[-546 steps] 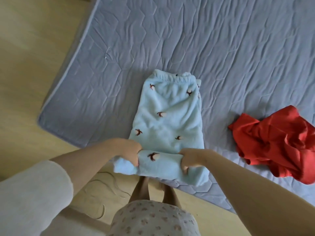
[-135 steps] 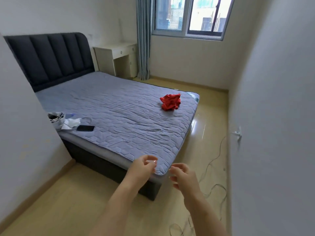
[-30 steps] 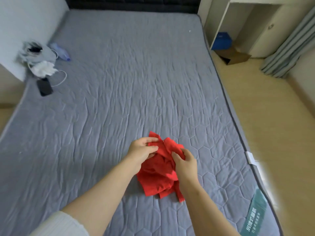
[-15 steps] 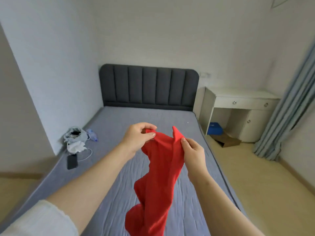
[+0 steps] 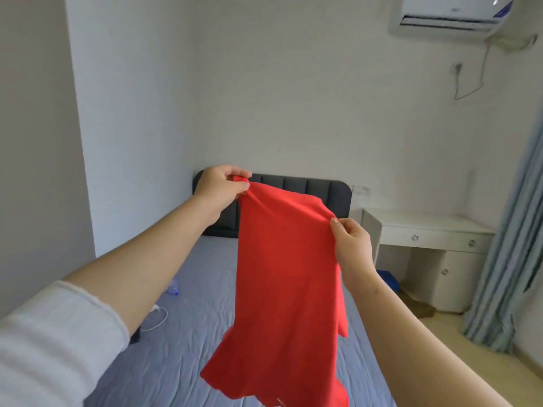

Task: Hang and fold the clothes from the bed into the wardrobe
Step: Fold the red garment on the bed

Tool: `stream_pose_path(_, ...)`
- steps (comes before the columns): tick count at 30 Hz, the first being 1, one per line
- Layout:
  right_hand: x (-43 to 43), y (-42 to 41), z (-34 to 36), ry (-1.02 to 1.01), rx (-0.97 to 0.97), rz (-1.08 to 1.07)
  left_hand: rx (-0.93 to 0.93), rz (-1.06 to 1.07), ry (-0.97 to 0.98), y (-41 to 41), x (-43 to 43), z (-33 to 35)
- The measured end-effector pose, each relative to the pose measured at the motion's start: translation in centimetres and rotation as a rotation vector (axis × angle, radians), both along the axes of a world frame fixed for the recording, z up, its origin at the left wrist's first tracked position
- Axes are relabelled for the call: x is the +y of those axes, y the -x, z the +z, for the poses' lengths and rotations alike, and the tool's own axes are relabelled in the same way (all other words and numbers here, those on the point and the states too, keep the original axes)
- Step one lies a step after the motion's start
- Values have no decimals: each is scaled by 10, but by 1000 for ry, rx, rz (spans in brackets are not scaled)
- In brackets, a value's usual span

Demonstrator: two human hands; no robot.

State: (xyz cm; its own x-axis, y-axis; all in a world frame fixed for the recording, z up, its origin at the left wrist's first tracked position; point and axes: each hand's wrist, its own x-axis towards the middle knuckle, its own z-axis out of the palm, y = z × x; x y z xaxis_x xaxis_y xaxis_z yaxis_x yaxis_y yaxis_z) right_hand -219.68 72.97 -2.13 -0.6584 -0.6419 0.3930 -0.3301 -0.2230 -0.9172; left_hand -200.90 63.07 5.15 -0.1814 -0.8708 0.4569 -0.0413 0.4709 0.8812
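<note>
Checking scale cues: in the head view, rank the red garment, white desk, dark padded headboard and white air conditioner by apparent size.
1. red garment, nearest the camera
2. white desk
3. dark padded headboard, partly hidden
4. white air conditioner, cropped; unsure against the headboard

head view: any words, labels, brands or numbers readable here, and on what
Nothing here can be read.
On the air conditioner: a small dark logo and a blue sticker, too small to read.
On the red garment: faint pale print near the lower hem, too blurred to read.
</note>
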Motion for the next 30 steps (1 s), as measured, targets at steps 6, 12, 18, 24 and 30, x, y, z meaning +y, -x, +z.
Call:
stream_pose_path(6, -8, -4, 0, -64, -17, -14, 135, -179, -174, 10, 13, 17)
stream_pose_path(12, -4, -21, -10, -49, -60, 256, 409, -445, -562, 27, 23, 23)
stream_pose_path(18, -9, -46, -28, -259, 70, 579, 651, -560, -662, 43, 29, 23)
stream_pose_path(24, -21, -38, -13, -72, -181, 236, 220, -542, -379, 19, 8, -7)
stream_pose_path(30, -29, -37, 20, 229, -592, 323, -666, -643, -471, 14, 9, -60)
